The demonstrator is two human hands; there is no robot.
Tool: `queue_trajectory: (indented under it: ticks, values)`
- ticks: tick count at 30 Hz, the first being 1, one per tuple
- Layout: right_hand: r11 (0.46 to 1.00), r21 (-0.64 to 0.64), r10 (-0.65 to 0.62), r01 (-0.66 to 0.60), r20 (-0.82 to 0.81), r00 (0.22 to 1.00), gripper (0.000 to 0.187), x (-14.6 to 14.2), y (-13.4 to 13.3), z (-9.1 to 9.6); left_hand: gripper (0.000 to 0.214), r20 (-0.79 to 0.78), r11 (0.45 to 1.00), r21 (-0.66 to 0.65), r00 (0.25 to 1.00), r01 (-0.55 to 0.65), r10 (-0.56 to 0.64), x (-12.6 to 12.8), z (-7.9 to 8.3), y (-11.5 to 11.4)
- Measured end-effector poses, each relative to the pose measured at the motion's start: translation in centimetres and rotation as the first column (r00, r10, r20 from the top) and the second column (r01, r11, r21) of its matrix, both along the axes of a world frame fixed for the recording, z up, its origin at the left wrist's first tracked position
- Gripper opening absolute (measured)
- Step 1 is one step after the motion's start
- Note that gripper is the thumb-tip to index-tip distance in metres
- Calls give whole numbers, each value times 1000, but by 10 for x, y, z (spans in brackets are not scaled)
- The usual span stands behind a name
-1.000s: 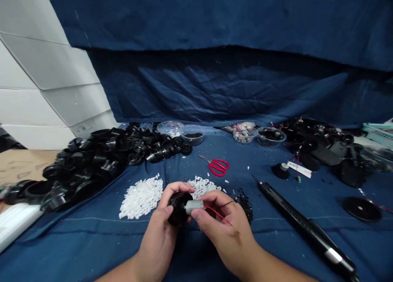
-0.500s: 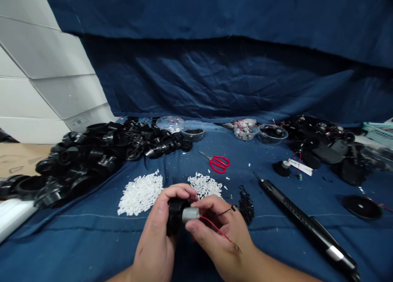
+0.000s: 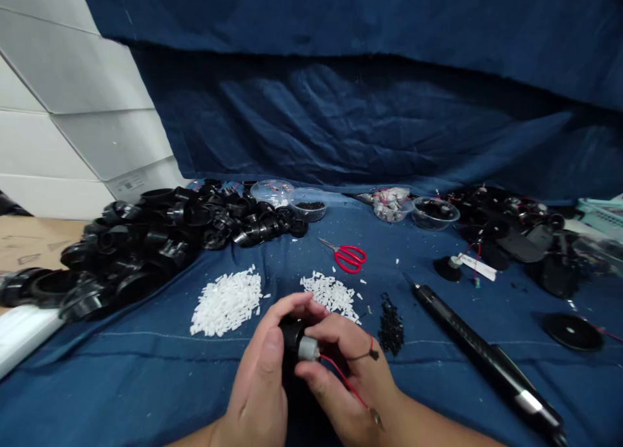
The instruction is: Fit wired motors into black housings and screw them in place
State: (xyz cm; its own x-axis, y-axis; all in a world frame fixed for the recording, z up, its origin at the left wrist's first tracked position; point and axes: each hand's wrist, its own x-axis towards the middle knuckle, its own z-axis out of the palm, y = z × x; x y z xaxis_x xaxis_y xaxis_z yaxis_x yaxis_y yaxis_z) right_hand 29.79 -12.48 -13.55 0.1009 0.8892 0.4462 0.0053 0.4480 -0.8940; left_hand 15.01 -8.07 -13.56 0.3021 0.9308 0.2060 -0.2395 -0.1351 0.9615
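Observation:
My left hand [image 3: 257, 372] wraps around a round black plastic housing [image 3: 292, 340] from the left and below. My right hand [image 3: 343, 375] closes over the front of the housing and holds a small silver motor [image 3: 308, 348] seated against it. A red wire [image 3: 343, 382] and a black wire [image 3: 357, 357] run from the motor across my right hand. Much of the housing is hidden by my fingers. Just beyond my hands lies a pile of white plastic pieces [image 3: 331, 294].
A second white pile [image 3: 226, 302] lies left of my hands, and small black parts [image 3: 391, 326] lie right. Black housings [image 3: 136, 252] are heaped at left. Red scissors [image 3: 346, 257], clear bowls [image 3: 309, 205] and a long black tool [image 3: 467, 340] rest on the blue cloth [image 3: 146, 362].
Both hands have moved slightly right and lower, turning the housing and motor. The wires now hang more steeply across my right hand.

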Motion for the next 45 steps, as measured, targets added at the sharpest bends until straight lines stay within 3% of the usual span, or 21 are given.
queue_trajectory:
  ticks: [2, 4, 7, 10, 13, 16, 18, 20, 22, 24, 27, 31, 34, 39, 45]
  values:
    - [984, -159, 44, -76, -197, 979, 24, 2, 2, 6, 44, -32, 993, 110, 998, 53, -50, -4, 3, 5]
    - [933, -276, 90, -230, -441, 893, 27, 6, 5, 14, 50, -105, 961, 253, 991, 108, -84, -4, 13, 12]
    - [886, -276, 114, -374, -652, 750, 36, 16, 8, 22, 61, -288, 872, 461, 957, 165, -29, 3, 46, 23]
    - [909, -262, 115, -324, -588, 800, 42, 24, 11, 22, 62, -451, 696, 664, 889, 275, 79, 18, 97, 34]
    - [912, -305, 125, -275, -432, 893, 54, 26, 15, 13, 47, -465, 519, 796, 863, 310, 198, 30, 146, 41]
    - [948, -290, 21, -128, -346, 938, 37, 26, 18, 3, 30, -480, 444, 831, 834, 334, 273, 34, 168, 45]
    - [983, -138, -154, 124, -233, 960, 32, 25, 19, 1, 21, -519, 440, 818, 806, 371, 286, 34, 164, 48]
    - [942, 73, -321, 327, -82, 943, 39, 25, 19, 4, 24, -564, 442, 791, 785, 424, 256, 36, 151, 53]
    - [901, 196, -400, 388, 28, 916, 38, 27, 17, 12, 35, -584, 433, 769, 793, 470, 175, 41, 136, 57]
    - [908, 217, -378, 358, 58, 924, 34, 31, 16, 21, 43, -580, 417, 757, 811, 504, 73, 47, 124, 59]
    - [908, 289, -335, 305, 60, 940, 39, 40, 15, 31, 37, -595, 402, 714, 799, 574, -84, 53, 117, 59]
    - [911, 338, -269, 234, 59, 961, 44, 46, 16, 36, 57, -625, 447, 583, 726, 678, -287, 49, 122, 60]
    - [917, 356, -215, 179, 65, 975, 40, 45, 16, 37, 67, -634, 434, 512, 667, 741, -391, 46, 127, 62]
    - [899, 380, -267, 219, 78, 960, 25, 45, 18, 34, 54, -570, 395, 592, 711, 703, -412, 54, 120, 60]
    - [902, 383, -265, 202, 120, 957, 15, 45, 14, 35, 49, -518, 444, 577, 727, 686, -451, 51, 104, 55]
